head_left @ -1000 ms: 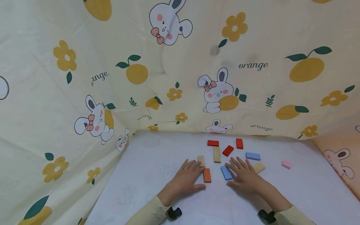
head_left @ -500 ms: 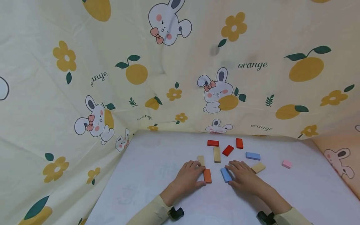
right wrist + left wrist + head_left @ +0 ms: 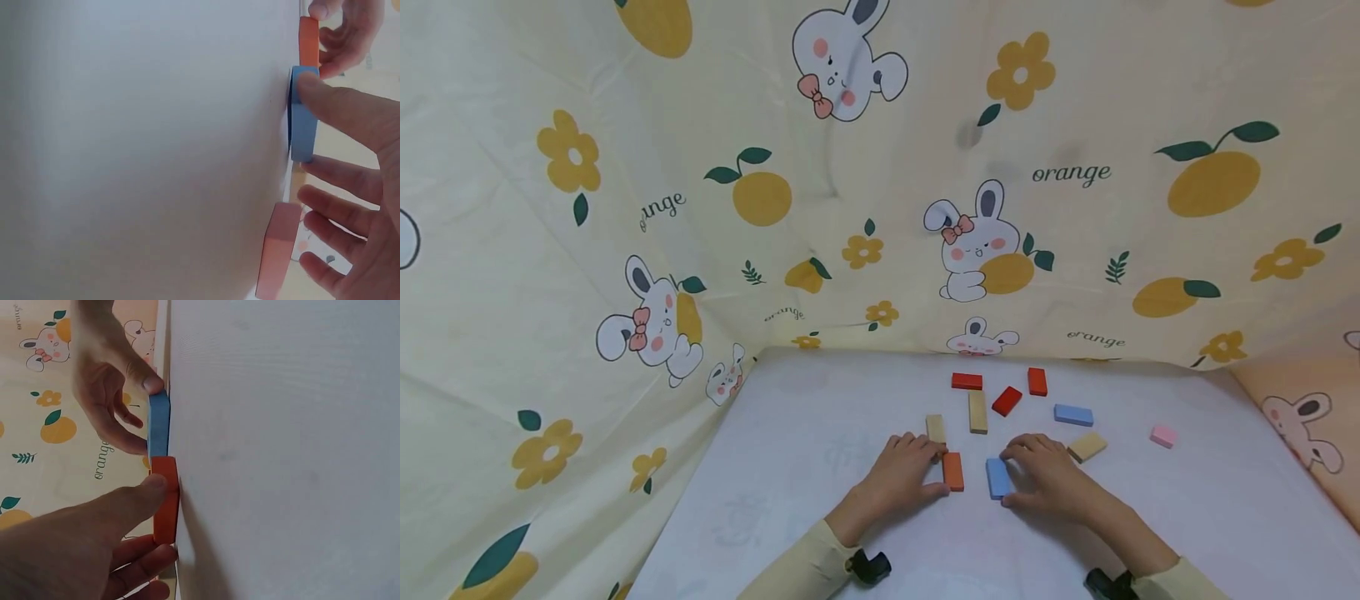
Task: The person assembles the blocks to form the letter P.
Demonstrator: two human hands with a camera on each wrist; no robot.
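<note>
On the white table, my left hand pinches an orange block endwise, thumb at the near end and index finger at the far end. The left wrist view confirms thumb and finger against the orange block. To its right, my right hand holds a blue block the same way, between thumb and index finger; its other fingers are apart from the blue block in the right wrist view. Both blocks stand roughly parallel with a small gap between them. A short beige block lies just beyond the left fingertips.
Farther back lie a long beige block, red blocks and a second blue block. Another beige block is beside the right hand, a pink block farther right. A printed cloth hangs behind the table.
Both hands' spread fingers have drawn in to pinch the blocks. The blue block has turned straighter and shifted slightly toward the near edge and left; the orange block has barely moved.
</note>
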